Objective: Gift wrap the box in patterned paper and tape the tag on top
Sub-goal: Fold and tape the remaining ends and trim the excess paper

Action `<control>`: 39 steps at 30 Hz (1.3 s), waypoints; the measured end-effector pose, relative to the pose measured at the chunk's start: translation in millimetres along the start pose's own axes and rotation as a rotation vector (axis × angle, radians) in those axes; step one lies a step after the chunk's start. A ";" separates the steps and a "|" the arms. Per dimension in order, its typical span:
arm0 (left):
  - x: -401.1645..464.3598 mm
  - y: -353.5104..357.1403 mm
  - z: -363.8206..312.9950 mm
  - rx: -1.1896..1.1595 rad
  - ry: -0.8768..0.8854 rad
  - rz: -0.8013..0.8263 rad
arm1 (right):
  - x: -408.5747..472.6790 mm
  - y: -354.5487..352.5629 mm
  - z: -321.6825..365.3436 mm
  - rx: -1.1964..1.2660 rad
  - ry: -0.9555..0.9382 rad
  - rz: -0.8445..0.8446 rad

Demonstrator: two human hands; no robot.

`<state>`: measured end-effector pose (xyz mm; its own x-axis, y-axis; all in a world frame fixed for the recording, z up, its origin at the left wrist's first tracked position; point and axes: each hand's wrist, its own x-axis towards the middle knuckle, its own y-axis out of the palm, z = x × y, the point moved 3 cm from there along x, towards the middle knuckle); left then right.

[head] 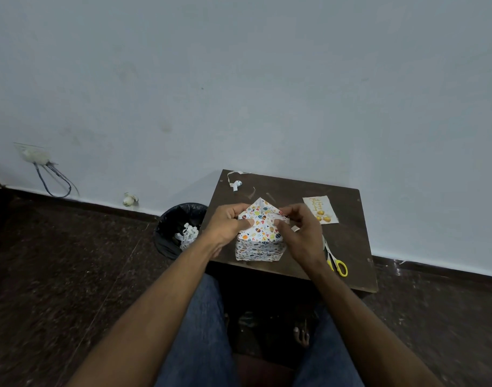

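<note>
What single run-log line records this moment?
stage: folding end flap | left hand: holds box | right hand: pinches paper | tag: on table, untaped

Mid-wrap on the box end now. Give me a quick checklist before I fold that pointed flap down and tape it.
1. Box steady on the table: ok, it sits flat with both hands on it.
2. Side folds held in: ok, left hand and right hand pinch the patterned paper at each side.
3. Pointed flap free to fold: ok, it stands up at the far edge.
4. Tape within reach: cannot tell, no roll shows; only loose strips at the table's far corner.
5. Tag ready: ok, it lies on the table right of the box.
6. Scissors out of the way: ok, beside the right wrist.
</note>
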<state>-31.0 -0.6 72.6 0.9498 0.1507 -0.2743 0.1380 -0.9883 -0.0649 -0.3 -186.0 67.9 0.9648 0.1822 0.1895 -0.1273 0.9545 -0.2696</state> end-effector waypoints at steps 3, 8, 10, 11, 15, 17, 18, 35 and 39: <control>-2.4 0.2 0.0 -0.013 0.007 -0.017 | 12.1 1.6 1.5 0.138 0.137 0.148; -3.8 -0.3 -1.2 0.007 0.018 -0.022 | 15.2 5.3 1.8 0.304 0.197 0.270; -5.1 -0.4 -2.2 0.024 0.039 -0.029 | 13.0 7.0 -1.3 0.309 0.184 0.242; -5.9 0.1 -3.0 0.032 0.053 -0.031 | 13.0 7.7 -3.0 0.302 0.180 0.225; -9.9 3.2 -5.2 0.030 0.105 -0.034 | 14.1 9.7 -5.5 0.237 0.138 0.172; -9.8 5.2 -6.1 0.045 0.138 -0.016 | 14.6 10.0 -4.0 0.208 0.105 0.168; -8.6 5.5 -6.6 0.062 0.143 -0.002 | 14.9 9.9 -3.1 0.193 0.091 0.172; -3.1 3.1 -5.7 0.141 0.226 0.051 | 12.4 6.8 -3.0 0.165 0.000 0.131; -9.5 4.8 -2.2 0.185 0.362 -0.029 | 7.0 8.4 -1.5 -0.078 -0.231 0.014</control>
<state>-38.7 -6.8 77.0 0.9882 0.1281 0.0841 0.1453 -0.9578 -0.2480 5.7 -177.1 65.5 0.8838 0.2530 0.3936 -0.1136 0.9320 -0.3441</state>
